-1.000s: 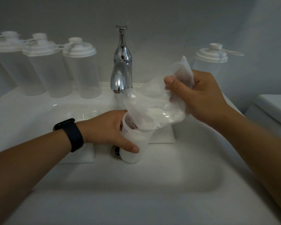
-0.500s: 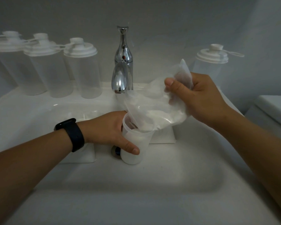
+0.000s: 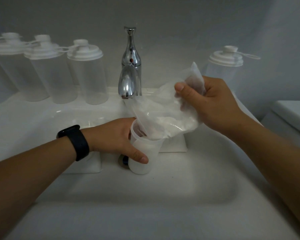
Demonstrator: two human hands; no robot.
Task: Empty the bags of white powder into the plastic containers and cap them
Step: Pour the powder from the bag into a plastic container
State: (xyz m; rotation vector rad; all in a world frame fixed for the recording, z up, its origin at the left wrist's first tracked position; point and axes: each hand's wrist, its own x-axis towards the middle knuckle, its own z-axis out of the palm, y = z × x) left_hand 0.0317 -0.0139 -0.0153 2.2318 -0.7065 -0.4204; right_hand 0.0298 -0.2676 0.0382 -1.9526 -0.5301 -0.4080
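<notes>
At nine o'clock I see three capped translucent plastic containers (image 3: 87, 73) on the white sink's rim (image 3: 16, 111). My left hand (image 3: 114, 137) grips the open translucent plastic cup (image 3: 144, 153) at centre. At three o'clock my right hand (image 3: 213, 103) pinches the clear plastic bag of white powder (image 3: 164, 118), its mouth in the cup.

A bathroom — white basin (image 3: 145, 213), chrome tap (image 3: 130, 66), toilet cistern (image 3: 294, 115) alongside.

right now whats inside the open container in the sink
White powder shows through the open container, fed by the bag tipped into its mouth. The left hand and bag hide the fill level.
</notes>
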